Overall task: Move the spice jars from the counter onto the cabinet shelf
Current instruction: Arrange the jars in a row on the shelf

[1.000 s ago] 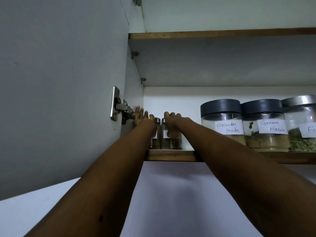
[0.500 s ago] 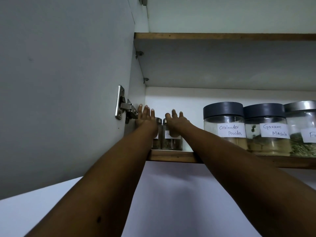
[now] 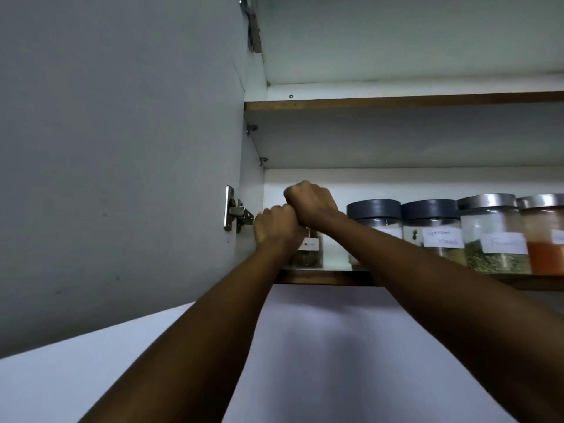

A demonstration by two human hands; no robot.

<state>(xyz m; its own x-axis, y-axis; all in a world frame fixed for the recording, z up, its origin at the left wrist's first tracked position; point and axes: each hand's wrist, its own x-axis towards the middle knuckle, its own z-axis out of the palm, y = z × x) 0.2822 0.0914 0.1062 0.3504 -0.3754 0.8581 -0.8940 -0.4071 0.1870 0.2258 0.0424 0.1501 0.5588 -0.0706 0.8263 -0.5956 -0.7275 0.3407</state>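
Change: fingers spread earlier, now both hands curled.
Left hand (image 3: 276, 227): curled before the jars; grip can't be told.
Right hand (image 3: 311, 204): empty fist, touching the left.
Spice jar (image 3: 308, 251): left end of the cabinet shelf (image 3: 323, 277).

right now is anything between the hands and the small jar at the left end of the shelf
Nothing visible. The left hand sits right in front of the small jar, hiding its top, with the right hand just above. The big grey-lidded jar stands apart to its right.
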